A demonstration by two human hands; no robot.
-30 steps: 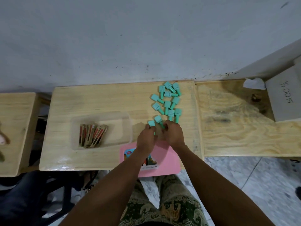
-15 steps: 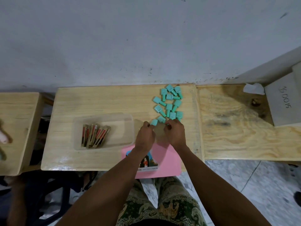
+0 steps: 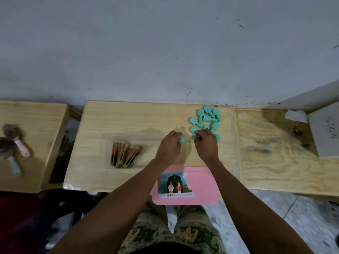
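Head view, looking down at a pale wooden table (image 3: 128,118) set against a grey wall (image 3: 165,52). The left hand (image 3: 169,147) lay just right of the frame's centre, its fingers (image 3: 175,134) curled and pinching a small teal piece (image 3: 182,140) at their tips, just above the table top. The right hand (image 3: 206,143) lay close beside it, the two hands apart by a narrow gap; its fingers (image 3: 200,133) were curled with the tips drawn together, but whether they grasped anything could not be told, as the spot was too small and blurred. A heap of teal pieces (image 3: 207,117), each a square head on a short stem, lay directly above the right hand, toward the far right corner of the table, the nearest ones touching or partly hidden by that hand. Left of the hands, a clear plastic tray (image 3: 110,142) held a fan of brown-and-red packets (image 3: 124,153). Below the hands, at the near edge of the table and overhanging it, lay a pink pouch (image 3: 203,184) bearing a picture label (image 3: 174,186). A second table (image 3: 33,116) at the left edge of the frame carried blurred brush-like objects (image 3: 12,149). A plywood table (image 3: 275,162) adjoined on the right, with a crumpled white scrap (image 3: 296,116) and a grey box (image 3: 326,131) at the upper right. Patterned trousers (image 3: 174,235) filled the bottom centre.
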